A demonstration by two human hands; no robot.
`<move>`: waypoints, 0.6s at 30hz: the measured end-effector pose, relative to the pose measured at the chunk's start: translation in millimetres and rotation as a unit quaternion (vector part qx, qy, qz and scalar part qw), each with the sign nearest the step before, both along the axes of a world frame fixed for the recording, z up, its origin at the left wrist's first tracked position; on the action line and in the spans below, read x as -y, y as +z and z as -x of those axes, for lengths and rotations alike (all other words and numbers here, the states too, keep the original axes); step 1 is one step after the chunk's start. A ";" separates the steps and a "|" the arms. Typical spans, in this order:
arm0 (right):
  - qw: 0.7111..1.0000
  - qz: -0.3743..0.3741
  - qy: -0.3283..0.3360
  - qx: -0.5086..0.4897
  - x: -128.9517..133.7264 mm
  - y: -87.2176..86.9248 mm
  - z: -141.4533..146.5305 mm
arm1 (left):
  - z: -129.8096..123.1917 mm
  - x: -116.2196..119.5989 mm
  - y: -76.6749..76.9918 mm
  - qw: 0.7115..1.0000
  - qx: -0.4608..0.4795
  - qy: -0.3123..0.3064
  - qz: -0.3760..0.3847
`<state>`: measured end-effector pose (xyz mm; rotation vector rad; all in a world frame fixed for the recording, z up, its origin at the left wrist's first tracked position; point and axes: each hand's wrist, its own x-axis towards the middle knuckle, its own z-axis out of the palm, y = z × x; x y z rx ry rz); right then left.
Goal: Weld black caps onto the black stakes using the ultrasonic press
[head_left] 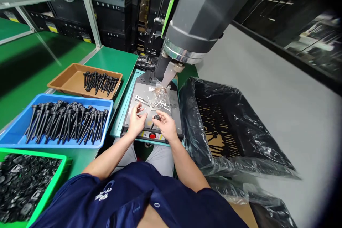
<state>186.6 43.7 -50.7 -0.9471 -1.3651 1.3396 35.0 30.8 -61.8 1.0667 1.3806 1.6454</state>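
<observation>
Above the front of the metal machine plate (136, 114), my right hand (167, 125) pinches a black part with a round head and a thin shaft (156, 117). It resembles the ribbed black rods in the blue tray. Across from it hovers my left hand (137, 120), its thumb and forefinger apart and nothing visible between them. Just beyond the hands, a fixture partly wrapped in clear plastic (161, 99) sits on the plate under the pointed tip (169, 74) of the machine head. A small metal bracket (142, 100) lies left of the fixture.
On the left stand a blue tray (105, 139) and a brown tray (64, 78) of black rods, plus a green bin (57, 181) of small black parts. A plastic-lined box (191, 128) holds more rods at right. A red button (152, 135) faces me; the machine head (197, 25) overhangs.
</observation>
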 end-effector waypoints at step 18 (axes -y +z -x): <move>0.998 -0.041 0.041 -0.003 8.0 22.2 27.2 | 6.8 40.0 9.5 0.989 -0.046 -0.138 -0.003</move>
